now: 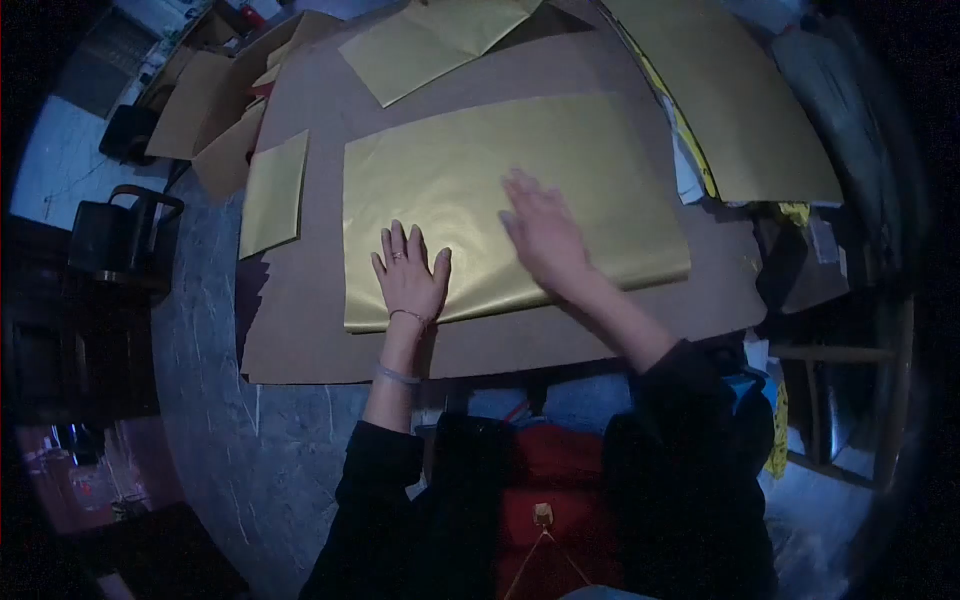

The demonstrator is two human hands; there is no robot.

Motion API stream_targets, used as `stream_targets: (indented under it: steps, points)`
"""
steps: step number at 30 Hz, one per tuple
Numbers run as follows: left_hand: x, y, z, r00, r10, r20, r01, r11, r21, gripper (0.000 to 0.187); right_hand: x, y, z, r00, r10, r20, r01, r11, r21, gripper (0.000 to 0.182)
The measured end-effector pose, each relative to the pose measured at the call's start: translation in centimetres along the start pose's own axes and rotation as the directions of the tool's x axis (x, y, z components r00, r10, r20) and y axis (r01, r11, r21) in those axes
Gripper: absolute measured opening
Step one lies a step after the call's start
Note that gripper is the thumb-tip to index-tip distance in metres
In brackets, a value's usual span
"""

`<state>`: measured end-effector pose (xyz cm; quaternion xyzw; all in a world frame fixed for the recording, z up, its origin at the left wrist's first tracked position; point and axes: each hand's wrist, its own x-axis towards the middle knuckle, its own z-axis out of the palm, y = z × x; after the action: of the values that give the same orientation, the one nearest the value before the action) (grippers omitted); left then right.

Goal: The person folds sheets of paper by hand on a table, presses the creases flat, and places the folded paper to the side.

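A large sheet of gold paper (450,180), folded along its near edge, lies on a brown cardboard surface (320,355). My left hand (412,280) rests flat on the sheet's near left part, fingers spread and pointing away from me. Over the middle right of the sheet is my right hand (545,235), slightly blurred, palm down with its fingers stretched out. Neither hand grips anything. Light ripples show in the gold surface between and beyond the hands.
A smaller folded gold piece (275,195) lies at the left edge, another gold sheet (440,45) at the back. To the right is a stack of gold sheets (750,110) with yellow and white edges. An open cardboard box (215,110) and a black chair (120,235) stand at left.
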<state>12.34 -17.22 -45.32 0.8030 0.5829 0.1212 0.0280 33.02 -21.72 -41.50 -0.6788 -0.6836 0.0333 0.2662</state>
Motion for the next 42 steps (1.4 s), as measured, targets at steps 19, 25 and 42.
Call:
stream_targets:
  steps: [19,25,42]
  points:
    - [0.0,-0.8,0.0,0.999,0.029,0.036,-0.031,0.998,0.059,0.061,-4.6,-6.9,5.5,0.996,-0.055,0.075,0.032,0.960,0.279,0.054]
    - [0.1,-0.4,-0.1,1.000,0.004,0.022,-0.005,0.999,0.040,0.064,-7.0,1.1,0.0,0.994,0.092,0.055,-0.104,0.954,0.281,0.057]
    - [-0.6,1.0,-0.1,0.980,0.189,-0.067,-0.192,0.981,-0.040,0.054,-10.8,13.8,-6.2,0.990,0.136,0.030,-0.124,0.959,-0.256,0.048]
